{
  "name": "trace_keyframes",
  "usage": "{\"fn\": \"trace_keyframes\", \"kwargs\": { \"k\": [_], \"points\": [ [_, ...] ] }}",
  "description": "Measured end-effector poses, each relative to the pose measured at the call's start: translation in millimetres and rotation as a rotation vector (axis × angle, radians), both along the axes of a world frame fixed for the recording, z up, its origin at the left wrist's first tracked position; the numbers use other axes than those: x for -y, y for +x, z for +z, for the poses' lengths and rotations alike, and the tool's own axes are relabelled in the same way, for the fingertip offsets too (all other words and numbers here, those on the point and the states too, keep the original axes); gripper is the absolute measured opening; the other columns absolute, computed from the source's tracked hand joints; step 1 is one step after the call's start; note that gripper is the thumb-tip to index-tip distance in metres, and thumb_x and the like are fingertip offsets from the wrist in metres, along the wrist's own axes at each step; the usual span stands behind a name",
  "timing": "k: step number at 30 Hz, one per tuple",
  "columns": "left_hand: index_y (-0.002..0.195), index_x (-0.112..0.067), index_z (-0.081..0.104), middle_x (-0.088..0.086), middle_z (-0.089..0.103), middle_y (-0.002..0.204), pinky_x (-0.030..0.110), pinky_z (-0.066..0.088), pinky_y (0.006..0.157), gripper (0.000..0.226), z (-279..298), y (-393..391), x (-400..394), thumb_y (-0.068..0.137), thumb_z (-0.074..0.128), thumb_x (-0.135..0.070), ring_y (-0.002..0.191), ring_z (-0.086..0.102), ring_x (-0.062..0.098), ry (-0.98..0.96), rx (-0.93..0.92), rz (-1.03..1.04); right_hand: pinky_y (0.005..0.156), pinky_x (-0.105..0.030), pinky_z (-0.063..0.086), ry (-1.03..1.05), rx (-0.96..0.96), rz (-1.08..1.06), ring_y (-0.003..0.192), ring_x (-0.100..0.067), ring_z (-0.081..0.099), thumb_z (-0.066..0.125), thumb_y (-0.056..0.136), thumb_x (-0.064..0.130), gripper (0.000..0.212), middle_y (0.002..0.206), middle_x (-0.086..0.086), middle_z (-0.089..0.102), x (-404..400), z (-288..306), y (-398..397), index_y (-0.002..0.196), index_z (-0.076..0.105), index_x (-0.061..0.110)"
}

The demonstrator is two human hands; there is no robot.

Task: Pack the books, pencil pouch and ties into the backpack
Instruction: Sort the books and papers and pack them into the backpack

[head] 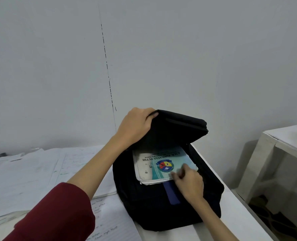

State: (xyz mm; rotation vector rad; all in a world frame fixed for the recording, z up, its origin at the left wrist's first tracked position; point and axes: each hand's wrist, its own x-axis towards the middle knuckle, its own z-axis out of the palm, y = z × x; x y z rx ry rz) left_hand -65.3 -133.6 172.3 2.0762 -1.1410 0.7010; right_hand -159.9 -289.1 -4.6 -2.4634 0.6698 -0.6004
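1. Curling over the raised edge of the black fabric backpack (163, 206), the fingers (153, 114) of the left hand (135, 126) grip its top flap (177, 126) and hold it lifted, leaving the main compartment gaping.
2. Fingers (176, 175) of the right hand (189, 184) are bent and blurred at the near edge of a pale teal school exercise book (170, 160) with a round multicoloured crest; they touch its cover, but whether they pinch it cannot be told.
3. That book lies on top of a thin stack of white-edged books (142, 169), all sitting inside the open compartment, tilted towards the camera with the printed title upside down.
4. A dark blue strip (173, 193) runs down from under the stack inside the bag; what it is cannot be made out.
5. The left forearm stretches up from a dark red sleeve (57, 214) pushed back below the elbow; the right forearm is bare and enters from the lower edge.
6. The backpack stands on a white table (240, 216), beside loose handwritten sheets of paper (22, 176) spread to its left.
7. The flap hides the rear of the compartment, and its dark interior shows no detail.
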Motion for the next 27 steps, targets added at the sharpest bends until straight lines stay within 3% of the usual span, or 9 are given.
{"fn": "trace_keyframes", "kwargs": {
  "k": [2,4,7,13,16,18,21,24,27],
  "points": [
    [0.097,-0.007,0.068,-0.007,0.050,0.065,0.017,0.026,0.057,0.023,-1.6,0.6,1.3,0.097,0.048,-0.018,0.059,0.043,0.011,0.009,0.004,0.002,0.094,-0.035,0.039,-0.285,-0.109,0.253,0.124,-0.024,0.045,0.063,0.083,0.050,0.048,0.127,-0.001,0.055,4.5,-1.4,3.9,0.123,0.058,0.024],
    [0.098,-0.007,0.068,-0.005,0.054,0.066,0.017,0.027,0.056,0.023,-3.4,0.9,2.4,0.097,0.048,-0.018,0.059,0.046,0.013,0.019,0.010,-0.003,0.113,-0.046,0.017,-0.381,-0.327,0.386,0.143,-0.026,0.017,0.051,0.090,0.052,0.055,0.152,0.006,0.030,6.6,-7.8,14.4,0.141,0.038,0.038],
    [0.103,-0.010,0.069,0.003,0.067,0.075,0.021,0.032,0.061,0.024,-4.3,2.9,2.4,0.097,0.047,-0.020,0.066,0.057,0.019,0.022,0.032,-0.010,0.115,-0.050,0.006,-0.376,-0.364,0.343,0.146,-0.027,0.007,0.041,0.095,0.050,0.049,0.156,0.013,0.022,9.0,-17.8,24.9,0.142,0.031,0.045],
    [0.107,-0.010,0.068,0.006,0.071,0.083,0.022,0.034,0.063,0.025,-3.8,4.6,2.6,0.097,0.047,-0.020,0.072,0.061,0.022,-0.004,0.072,-0.005,0.115,-0.050,0.003,-0.338,-0.365,0.307,0.146,-0.026,0.007,0.045,0.095,0.047,0.047,0.154,0.013,0.026,9.6,-19.9,40.5,0.140,0.036,0.043],
    [0.100,-0.008,0.067,0.004,0.064,0.072,0.025,0.033,0.061,0.026,-9.7,7.8,2.0,0.098,0.046,-0.021,0.066,0.055,0.022,0.039,0.034,0.031,0.110,-0.041,0.029,-0.288,-0.139,0.332,0.133,-0.024,0.038,0.056,0.091,0.041,0.038,0.134,0.004,0.056,6.8,-17.1,34.0,0.124,0.062,0.025],
    [0.083,-0.006,0.062,-0.001,0.053,0.061,0.028,0.030,0.059,0.028,-20.3,12.0,0.3,0.098,0.045,-0.022,0.059,0.048,0.020,0.074,-0.051,0.059,0.086,-0.034,0.047,-0.329,0.249,0.328,0.098,-0.020,0.058,0.058,0.085,0.036,0.029,0.095,0.000,0.070,-0.7,-10.9,24.3,0.092,0.074,0.013],
    [0.068,-0.007,0.053,0.002,0.053,0.058,0.035,0.038,0.058,0.035,-42.9,17.3,-3.9,0.098,0.046,-0.025,0.059,0.051,0.024,0.121,-0.215,0.097,0.079,-0.030,0.038,-0.468,0.740,0.217,0.084,-0.017,0.053,0.057,0.083,0.024,0.022,0.083,-0.005,0.065,-17.3,13.1,9.8,0.081,0.072,0.008],
    [0.054,-0.029,0.052,-0.010,0.052,0.054,0.032,0.041,0.063,0.039,-66.4,17.6,-16.6,0.094,0.053,-0.032,0.058,0.051,0.012,0.173,-0.454,0.075,0.082,-0.033,0.036,-0.545,0.846,0.162,0.088,-0.020,0.050,0.059,0.081,0.020,0.019,0.088,-0.011,0.060,-34.5,38.0,7.7,0.088,0.070,0.007],
    [0.089,-0.037,0.070,-0.017,0.070,0.085,0.019,0.047,0.078,0.006,-84.4,9.0,-47.2,0.086,0.066,-0.034,0.082,0.063,-0.004,0.227,-0.931,-0.130,0.084,-0.036,0.035,-0.550,0.712,0.211,0.090,-0.020,0.052,0.056,0.082,0.024,0.019,0.091,-0.007,0.061,-46.9,38.6,20.0,0.086,0.068,0.010]
  ]
}}
